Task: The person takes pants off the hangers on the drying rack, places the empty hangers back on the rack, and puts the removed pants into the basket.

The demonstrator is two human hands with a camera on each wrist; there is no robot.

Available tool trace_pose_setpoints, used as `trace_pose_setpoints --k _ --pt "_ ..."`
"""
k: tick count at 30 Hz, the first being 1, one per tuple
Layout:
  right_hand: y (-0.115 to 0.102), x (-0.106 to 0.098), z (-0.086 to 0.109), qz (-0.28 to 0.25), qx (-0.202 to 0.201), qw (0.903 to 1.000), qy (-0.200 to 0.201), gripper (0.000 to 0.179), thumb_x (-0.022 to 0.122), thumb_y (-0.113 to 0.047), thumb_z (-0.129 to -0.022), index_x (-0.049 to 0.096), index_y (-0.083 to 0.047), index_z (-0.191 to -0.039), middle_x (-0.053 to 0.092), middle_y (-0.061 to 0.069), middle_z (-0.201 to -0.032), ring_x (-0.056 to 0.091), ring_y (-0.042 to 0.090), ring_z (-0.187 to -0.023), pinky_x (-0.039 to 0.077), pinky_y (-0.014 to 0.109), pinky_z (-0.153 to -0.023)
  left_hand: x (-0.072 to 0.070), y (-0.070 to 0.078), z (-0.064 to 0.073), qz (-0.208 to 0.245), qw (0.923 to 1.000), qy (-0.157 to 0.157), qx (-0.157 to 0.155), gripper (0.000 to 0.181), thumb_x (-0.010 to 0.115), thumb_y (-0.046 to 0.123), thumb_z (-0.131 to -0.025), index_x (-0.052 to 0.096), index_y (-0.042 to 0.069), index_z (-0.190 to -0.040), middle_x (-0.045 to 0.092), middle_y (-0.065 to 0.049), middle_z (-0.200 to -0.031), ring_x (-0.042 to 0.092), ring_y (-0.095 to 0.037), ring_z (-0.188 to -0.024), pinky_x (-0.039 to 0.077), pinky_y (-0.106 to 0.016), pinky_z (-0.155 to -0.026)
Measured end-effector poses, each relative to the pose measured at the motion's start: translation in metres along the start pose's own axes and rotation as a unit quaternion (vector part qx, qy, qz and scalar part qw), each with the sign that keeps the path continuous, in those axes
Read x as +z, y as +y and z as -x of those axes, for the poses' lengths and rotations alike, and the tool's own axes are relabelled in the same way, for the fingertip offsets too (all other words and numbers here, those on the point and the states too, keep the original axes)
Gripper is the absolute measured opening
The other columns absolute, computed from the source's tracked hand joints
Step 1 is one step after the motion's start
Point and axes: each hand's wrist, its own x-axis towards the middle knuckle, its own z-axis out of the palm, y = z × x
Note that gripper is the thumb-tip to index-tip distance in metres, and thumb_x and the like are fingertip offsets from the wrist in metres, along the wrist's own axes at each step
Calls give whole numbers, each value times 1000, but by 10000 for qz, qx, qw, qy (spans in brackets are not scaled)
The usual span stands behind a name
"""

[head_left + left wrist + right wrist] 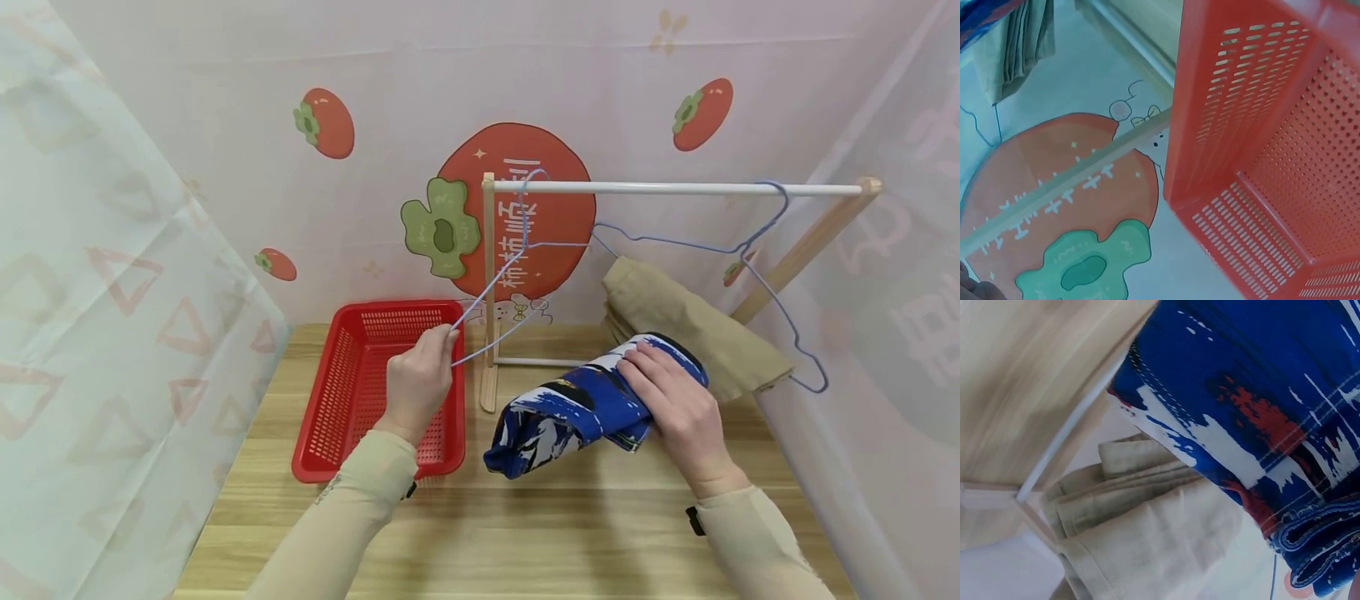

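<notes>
My left hand [420, 379] pinches one end of a blue wire hanger [471, 309], whose hook hangs over the rack's rail near its left end. In the left wrist view, a bit of this hand's fingers [980, 289] shows at the lower left corner. My right hand [675, 408] grips folded blue denim pants [592, 404] printed in white, black and red, held slanting above the table to the right of the hanger. Close behind them, folded beige pants [682, 325] hang on a second blue hanger [772, 308]. The right wrist view shows the blue pants' stacked hems [1319, 544].
The rack has a white rail [660, 189] between wooden posts [802, 242]. A red perforated basket [318, 408] stands below and around my left hand on the wooden table [480, 542]. Printed cloth walls [225, 125] enclose the back and both sides.
</notes>
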Motion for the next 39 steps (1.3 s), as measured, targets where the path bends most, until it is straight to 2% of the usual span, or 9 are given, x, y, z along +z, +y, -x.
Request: trace_pose_setpoints --k 7,12,21,25,27,29,32,36,39 --pt "-2 6 10 14 -89 9991 -425 34 50 -23 -109 73 -1 -120 73 18 -116 70 41 -106 54 50 -98 2 6 8 307 9979 -449 -351 13 66 11 -99 65 -1 -104 68 -10 -83 57 -18 -46 49 -31 -40" --pt "-4 10 11 57 -274 9977 -613 33 48 -19 -110 72 -1 -122 73 17 -117 70 40 -107 57 55 -87 -3 5 15 753 9912 -864 -665 27 61 18 -101 66 0 -122 72 -11 -94 68 -20 -59 57 -35 -50" --pt "-16 15 0 123 -518 9974 -480 29 49 -11 -107 73 -1 -119 74 19 -112 72 41 -100 59 58 -79 -21 -8 49 978 9629 -1807 -1751 44 55 31 -105 58 10 -142 72 -4 -100 60 -9 -62 50 -26 -52" --pt "-24 18 -12 124 -674 9974 -230 28 50 -1 -101 74 1 -115 74 20 -107 73 40 -93 60 56 -74 -33 -13 69 897 9526 -2248 -1844 44 57 31 -104 59 7 -141 73 -4 -107 64 -12 -67 56 -30 -60" --pt "-27 18 -17 129 -704 9972 -200 28 51 -1 -100 74 1 -115 74 20 -106 73 39 -91 60 56 -74 -38 -14 77 914 9462 -2536 -1788 46 59 33 -103 59 7 -141 73 -5 -114 71 -17 -82 61 -37 -72" --pt "-31 18 -23 134 -742 9970 -182 27 51 -2 -99 74 1 -114 74 20 -106 73 39 -90 60 55 -73 -44 -14 84 953 9352 -2897 -1801 52 61 39 -102 56 11 -145 71 -7 -125 72 -23 -100 61 -46 -85" --pt "-36 20 -32 154 -782 9967 -144 27 53 -2 -98 74 1 -114 74 20 -105 74 38 -88 61 54 -73 -49 -14 91 1159 9099 -3460 -1973 69 66 50 -96 46 19 -155 60 -7 -144 59 -31 -129 52 -56 -102" --pt "-43 25 -43 156 -848 9963 -24 26 54 1 -97 74 1 -113 75 20 -104 74 38 -86 61 53 -73 -53 -12 95 1737 8692 -3927 -2452 91 75 58 -86 33 27 -160 48 -3 -155 47 -31 -141 43 -60 -110" --pt "-47 27 -49 176 -875 9960 55 24 56 -1 -97 74 1 -113 75 20 -104 74 38 -86 62 53 -73 -55 -11 96 2346 8331 -4038 -2964 91 76 54 -87 31 29 -161 48 -4 -154 49 -31 -137 45 -61 -108"
